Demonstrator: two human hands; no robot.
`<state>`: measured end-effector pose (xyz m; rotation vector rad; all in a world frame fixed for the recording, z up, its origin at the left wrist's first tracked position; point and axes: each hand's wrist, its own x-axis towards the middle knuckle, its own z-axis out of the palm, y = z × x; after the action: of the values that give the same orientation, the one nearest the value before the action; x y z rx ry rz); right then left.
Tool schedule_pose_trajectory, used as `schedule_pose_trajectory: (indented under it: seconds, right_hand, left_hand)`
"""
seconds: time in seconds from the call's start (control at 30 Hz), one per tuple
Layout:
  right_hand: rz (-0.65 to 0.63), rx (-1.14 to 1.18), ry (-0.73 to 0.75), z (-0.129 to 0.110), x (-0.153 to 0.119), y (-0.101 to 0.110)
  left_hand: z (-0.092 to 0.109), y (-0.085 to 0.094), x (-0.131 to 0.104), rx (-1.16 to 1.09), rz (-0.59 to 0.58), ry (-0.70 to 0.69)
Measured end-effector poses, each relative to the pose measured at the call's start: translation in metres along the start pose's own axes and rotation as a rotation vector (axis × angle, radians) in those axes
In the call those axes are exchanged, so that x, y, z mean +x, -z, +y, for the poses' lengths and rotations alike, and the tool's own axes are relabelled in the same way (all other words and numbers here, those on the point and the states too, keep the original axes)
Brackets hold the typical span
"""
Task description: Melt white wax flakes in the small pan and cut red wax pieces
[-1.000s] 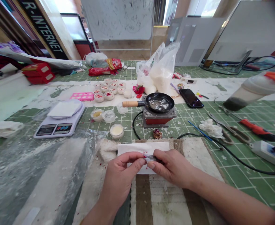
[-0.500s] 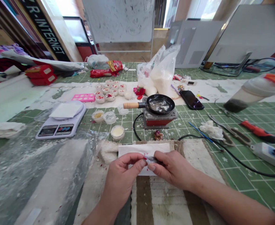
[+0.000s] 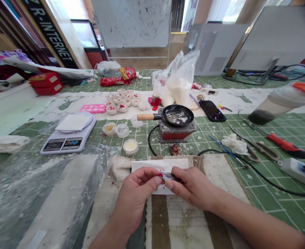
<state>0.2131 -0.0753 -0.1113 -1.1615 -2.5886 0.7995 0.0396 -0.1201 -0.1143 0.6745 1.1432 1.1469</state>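
Note:
Over a white paper point(image 3: 142, 166) on a striped cloth point(image 3: 186, 224), my left hand point(image 3: 139, 188) pinches a small red piece point(image 3: 160, 174) between thumb and fingertips. My right hand point(image 3: 191, 185) is closed on a small grey metal tool point(image 3: 169, 176), whose tip meets the red piece. Tiny red bits lie on the paper. Beyond the paper sit a dried flower bud point(image 3: 175, 149) and a round cup of pale wax point(image 3: 130, 147). Behind them, a black pan point(image 3: 178, 115) with white flakes rests on a small red and grey heater point(image 3: 177, 132).
At the left are a scale point(image 3: 69, 133) and crumpled plastic sheet point(image 3: 51, 193). Several decorated cups point(image 3: 122, 108) stand behind, near plastic bags point(image 3: 179, 81). A phone point(image 3: 212, 110), scissors point(image 3: 256, 143), screwdriver point(image 3: 288, 145), shaker bottle point(image 3: 279, 102) and black cable point(image 3: 271, 188) lie at the right.
My left fingertips have shifted slightly against the red piece. My right hand and the metal tool have barely moved.

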Motion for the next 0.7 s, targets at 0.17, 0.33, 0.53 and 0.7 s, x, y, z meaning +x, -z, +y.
schedule_pose_trajectory:
  seconds: [0.17, 0.33, 0.53, 0.7]
  right_hand:
    - [-0.002, -0.007, -0.002, 0.0003, -0.0012, -0.0014]
    - [0.003, -0.002, 0.003, 0.0009, -0.0018, -0.0018]
    - [-0.011, -0.004, -0.008, -0.0003, -0.0009, -0.0013]
    - [-0.014, -0.027, 0.001, -0.0016, -0.0004, -0.0008]
  left_hand:
    - [0.0008, 0.0006, -0.0008, -0.05, -0.03, 0.022]
    - [-0.0002, 0.0007, -0.0008, -0.037, -0.045, 0.02]
    - [-0.0021, 0.0015, 0.0005, -0.043, -0.045, 0.028]
    - [0.0004, -0.0005, -0.0005, -0.05, -0.04, 0.029]
